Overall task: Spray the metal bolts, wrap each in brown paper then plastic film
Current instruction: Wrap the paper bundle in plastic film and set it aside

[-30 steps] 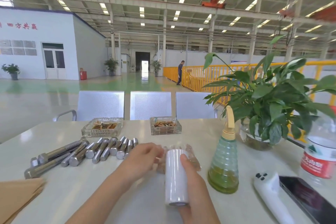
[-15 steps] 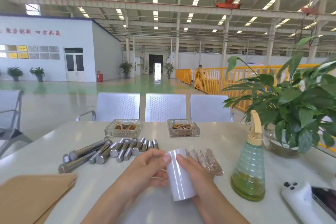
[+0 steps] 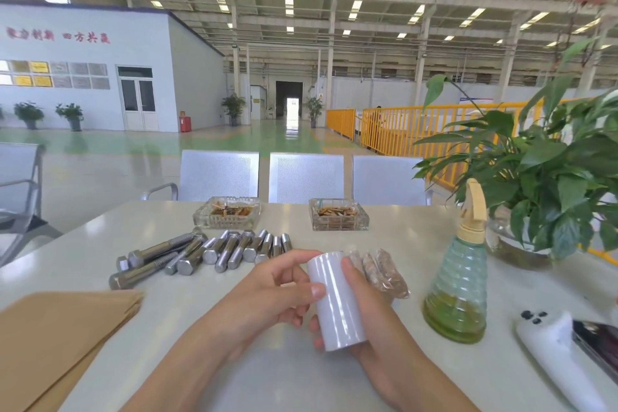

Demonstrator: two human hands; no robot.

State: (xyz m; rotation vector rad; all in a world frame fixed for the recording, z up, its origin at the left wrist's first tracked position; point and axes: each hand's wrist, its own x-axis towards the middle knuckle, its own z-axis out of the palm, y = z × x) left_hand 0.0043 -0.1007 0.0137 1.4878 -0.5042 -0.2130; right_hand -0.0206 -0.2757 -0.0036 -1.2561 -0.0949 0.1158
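White plastic film, on a roll (image 3: 336,301), sat between both hands just above the table (image 3: 294,378). The right hand (image 3: 364,321) cupped the roll from behind and below, fingers curled round it. The left hand (image 3: 271,291) pinched it from the side, thumb laid across its face and forefinger at the top rim, as if feeling for the loose end of the film; no free tail showed.

Just behind the roll lay three wrapped bolts (image 3: 378,269), side by side, brown under a clear glossy skin; those looked finished. To the left of them a row of bare bolts (image 3: 204,252) lay touching one another, some long, some short, so most of the job seemed left. Whether any had been sprayed could not be told.

Brown paper (image 3: 57,334) lay stacked at the near left edge, well apart from the hands. The spray bottle (image 3: 456,288) stood upright to the right, part full of greenish liquid. Past it were a plant (image 3: 541,170), a white device (image 3: 561,354) and a phone (image 3: 598,344); two ashtrays (image 3: 227,216) stood at the far side. Nothing lay between the hands and the bolts or the paper.
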